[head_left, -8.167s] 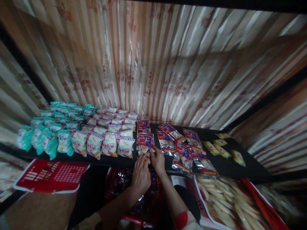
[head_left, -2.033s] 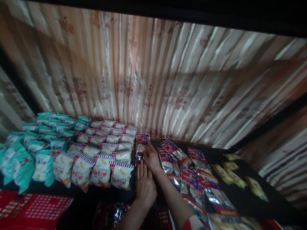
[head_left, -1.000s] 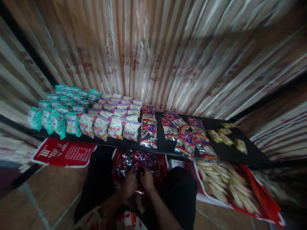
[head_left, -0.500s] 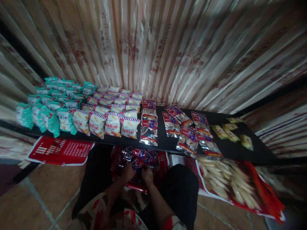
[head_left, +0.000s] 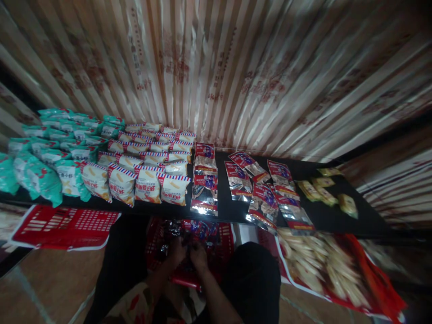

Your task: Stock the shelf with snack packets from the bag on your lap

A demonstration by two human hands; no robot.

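Note:
Between the knees sits a red plastic basket (head_left: 186, 281) holding several shiny red-and-blue snack packets (head_left: 202, 228). Both hands are down inside it, close together. My left hand (head_left: 177, 252) has its fingers curled at the packets; a dark thing seems to be at the fingertips, too dim to name. My right hand (head_left: 198, 256) is curled in the same way just beside it, its fingertips near the left hand's. Above the basket, red foil packets (head_left: 204, 193) of similar print lie flat on the black shelf (head_left: 232, 210).
Teal snack bags (head_left: 70, 177) and white striped snack bags (head_left: 147, 184) stand in rows at the shelf's left. Small yellow packs (head_left: 347, 204) lie at its right. Below are a red basket (head_left: 64, 227) at left and one with pale packets (head_left: 303, 256) at right. A curtain (head_left: 216, 67) hangs behind.
My hands have drawn closer together inside the basket. The view has shifted a little, so the shelf's goods appear lower, those at the left also further left.

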